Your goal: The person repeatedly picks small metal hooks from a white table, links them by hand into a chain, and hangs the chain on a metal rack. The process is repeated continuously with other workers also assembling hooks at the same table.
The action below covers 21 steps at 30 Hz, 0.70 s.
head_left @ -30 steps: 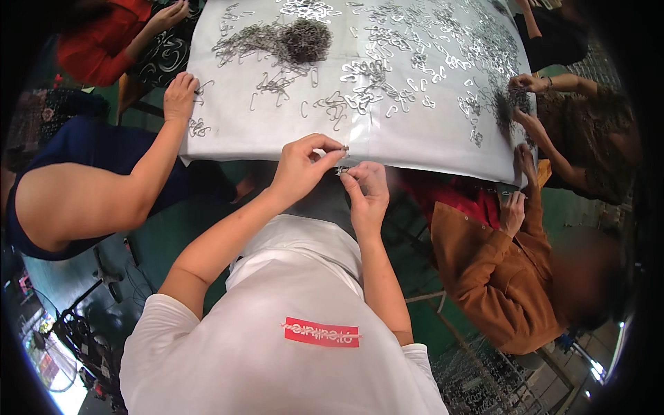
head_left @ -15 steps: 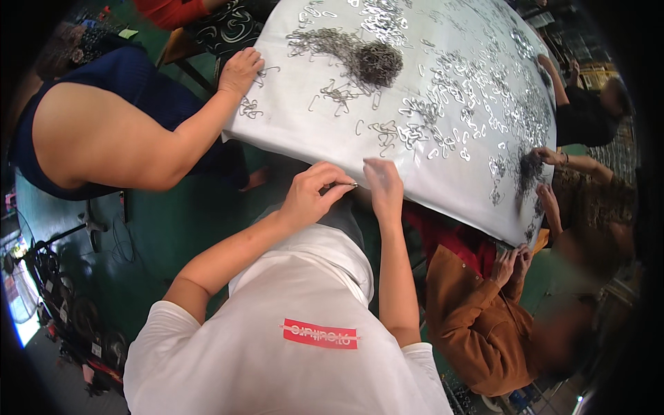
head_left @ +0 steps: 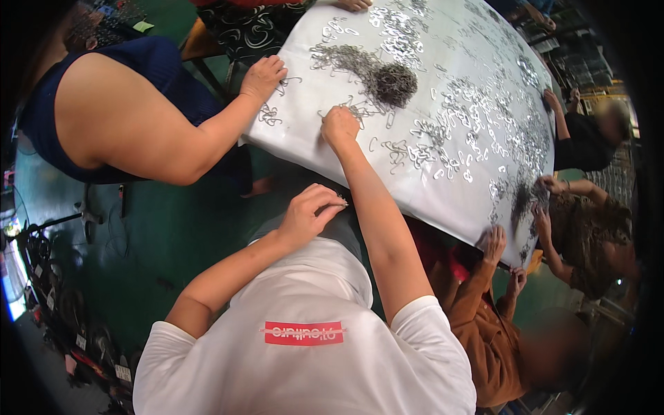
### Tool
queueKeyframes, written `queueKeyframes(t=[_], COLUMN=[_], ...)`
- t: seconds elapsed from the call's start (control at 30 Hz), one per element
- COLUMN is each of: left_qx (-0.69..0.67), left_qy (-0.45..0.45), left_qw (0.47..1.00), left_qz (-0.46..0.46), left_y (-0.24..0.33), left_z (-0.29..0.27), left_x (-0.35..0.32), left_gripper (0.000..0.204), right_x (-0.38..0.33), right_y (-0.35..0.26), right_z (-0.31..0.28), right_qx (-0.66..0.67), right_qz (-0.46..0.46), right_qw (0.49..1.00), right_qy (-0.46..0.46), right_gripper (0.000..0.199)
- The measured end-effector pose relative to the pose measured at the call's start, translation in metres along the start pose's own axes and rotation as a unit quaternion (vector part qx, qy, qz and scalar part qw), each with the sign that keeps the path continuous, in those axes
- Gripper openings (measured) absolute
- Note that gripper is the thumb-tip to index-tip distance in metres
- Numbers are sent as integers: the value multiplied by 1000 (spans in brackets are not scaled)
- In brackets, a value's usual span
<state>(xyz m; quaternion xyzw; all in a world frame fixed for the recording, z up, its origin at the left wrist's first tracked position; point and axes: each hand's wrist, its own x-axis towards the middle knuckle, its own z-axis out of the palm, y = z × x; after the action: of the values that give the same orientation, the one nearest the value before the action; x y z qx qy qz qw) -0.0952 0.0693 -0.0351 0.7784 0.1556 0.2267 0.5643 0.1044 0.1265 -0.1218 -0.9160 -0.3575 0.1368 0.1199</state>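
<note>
My left hand (head_left: 312, 213) is in front of my waist, just off the near edge of the table, with thumb and forefinger pinched on a small metal piece (head_left: 343, 202). Too little of that piece shows to name it. Stretched forward over the white-covered table (head_left: 304, 142), my right hand (head_left: 340, 128) has its fingers curled down at a small group of bent wire hooks (head_left: 360, 111). Its fingertips are hidden, so whatever they hold does not show. Beyond it lies a dark, dense heap of wire hooks (head_left: 394, 86).
Many loose wire hooks (head_left: 477, 104) are spread across the table's middle and right. At the left, a co-worker's hand (head_left: 264, 77) rests near the table corner by a few hooks (head_left: 270, 115). To my right, a person in a brown jacket (head_left: 477, 346) has both hands at the edge.
My right hand has gone from beside my left hand at the table edge out over the table to the hooks. My left hand stays pinched, slightly lower. The brown-jacketed person's hands have moved apart.
</note>
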Motion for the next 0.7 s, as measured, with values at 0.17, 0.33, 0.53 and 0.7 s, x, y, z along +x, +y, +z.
queueKeyframes(t=[0.17,0.33,0.53,0.7], left_qx=[-3,7,-5,-18], left_qy=[-14,-40,-80,-106], left_qw=[1000,998,994,990], left_qz=[12,46,75,89], left_y=[1,7,15,23], left_z=[2,8,24,45], left_x=[-1,2,7,12], left_gripper=[13,13,15,15], right_x=[-40,-149,-248,-276], right_y=[42,71,57,65], right_z=[-24,-88,-123,-110], right_qx=[292,619,703,708], right_qz=[13,54,112,126], right_qw=[956,783,702,688], right_qy=[-18,-25,30,100], right_gripper=[18,7,10,8])
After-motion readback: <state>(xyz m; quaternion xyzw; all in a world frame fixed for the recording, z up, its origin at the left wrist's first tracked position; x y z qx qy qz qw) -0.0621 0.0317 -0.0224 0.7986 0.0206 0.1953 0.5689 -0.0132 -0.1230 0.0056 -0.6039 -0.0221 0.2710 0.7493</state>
